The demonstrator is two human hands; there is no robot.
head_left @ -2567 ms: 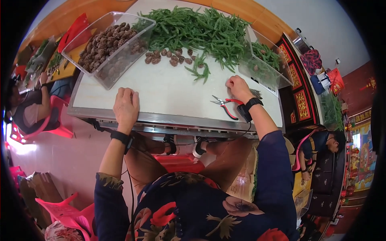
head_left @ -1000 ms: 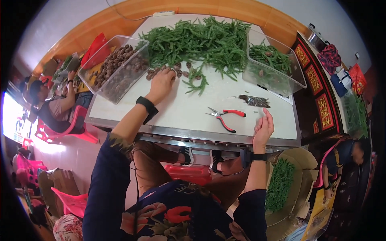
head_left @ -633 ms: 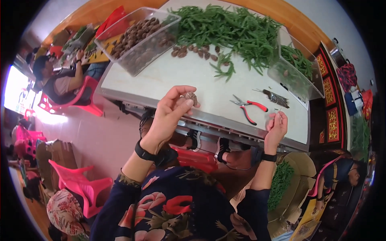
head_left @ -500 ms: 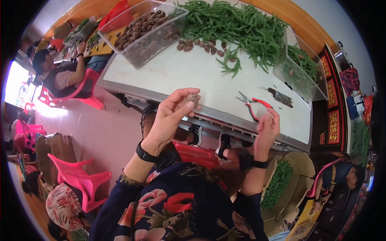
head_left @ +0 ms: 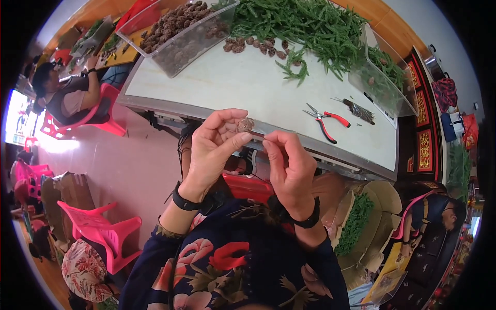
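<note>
My left hand (head_left: 209,147) holds a small brown pine cone (head_left: 245,125) between thumb and fingers, above the near edge of the table. Close beside it, my right hand (head_left: 292,168) pinches thumb and forefinger together on what looks like a thin dark wire reaching toward the cone; its far end is hard to make out. Red-handled pliers (head_left: 326,120) lie with jaws apart on the white tabletop (head_left: 206,88). To their right rests a bundle of thin dark wires (head_left: 360,112). A green sprig bent into a ring (head_left: 294,68) lies farther back, near several loose pine cones (head_left: 263,47).
A clear bin of pine cones (head_left: 175,54) stands at the far left, beside a heap of green sprigs (head_left: 305,28). Another clear bin (head_left: 385,90) is at the right. Below right sits a cardboard box with greenery (head_left: 356,222). A person (head_left: 72,95) sits at another table.
My right hand has come left from beside the pliers to the pine cone in my left hand. The view has shifted slightly; the pliers lie where they were.
</note>
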